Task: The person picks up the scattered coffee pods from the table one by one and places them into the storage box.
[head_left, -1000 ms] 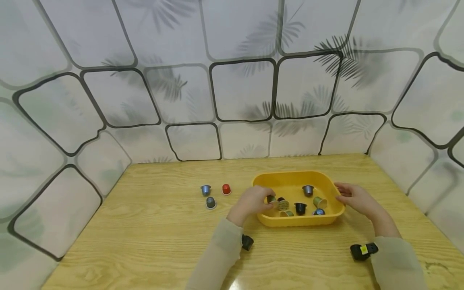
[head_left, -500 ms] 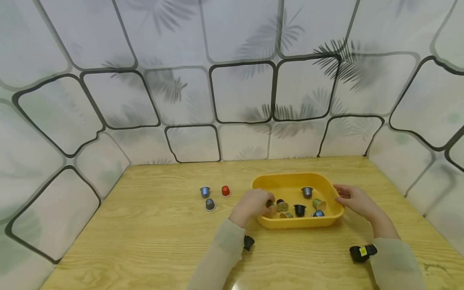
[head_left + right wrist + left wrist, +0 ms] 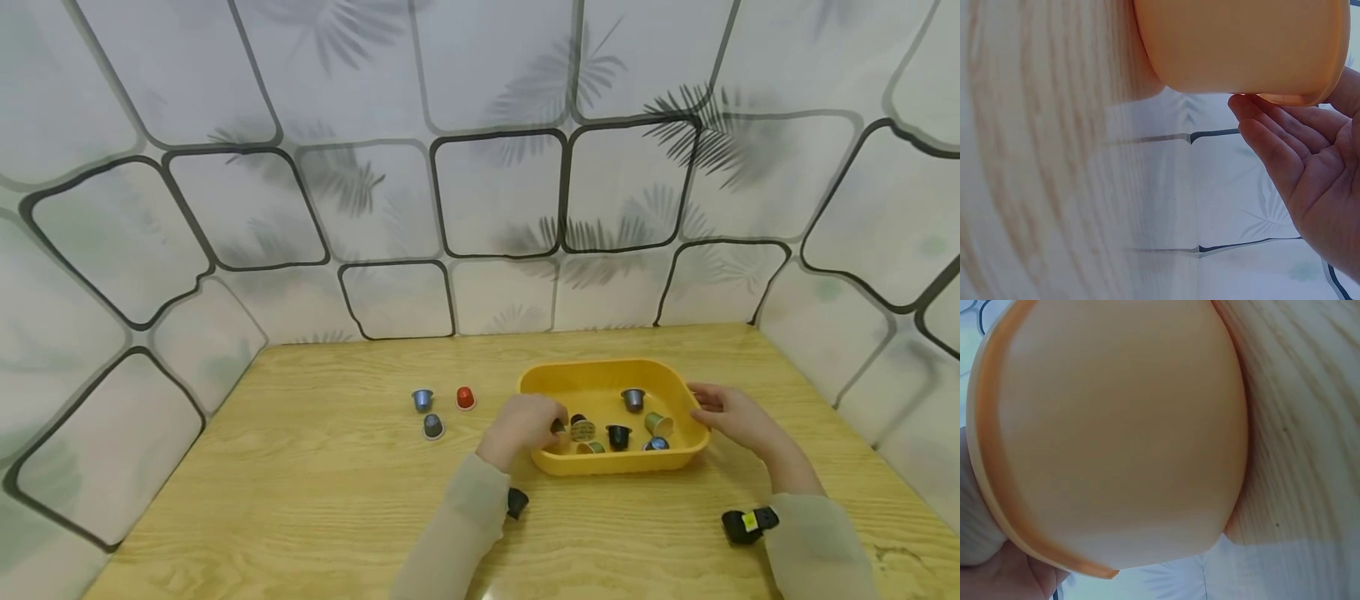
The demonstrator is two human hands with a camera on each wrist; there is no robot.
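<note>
A yellow plastic tray [image 3: 619, 465] stands on the wooden table, with several coffee capsules inside. My left hand [image 3: 521, 427] reaches over the tray's left end and pinches a dark green coffee capsule [image 3: 557, 426], mostly hidden by the fingers. At the opposite end, my right hand [image 3: 738, 417] holds the rim, thumb over it and fingers along the outer wall. In the right wrist view those fingers [image 3: 1272, 144] lie against the wall beneath the lip. Near the left hand inside the tray are a capsule showing its pale lid [image 3: 582, 430] and a black capsule [image 3: 618, 437].
Left of the tray, three capsules stand on the table: a blue one [image 3: 422, 400], a red one [image 3: 466, 398] and a dark grey one [image 3: 432, 427]. A silver-grey capsule [image 3: 633, 400] and a green capsule [image 3: 658, 424] are farther right in the tray. A patterned cloth [image 3: 495, 200] surrounds the table.
The left fingers have closed in lower around the green capsule, which shows less now. The right hand stays at the rim. The head view has shifted slightly.
</note>
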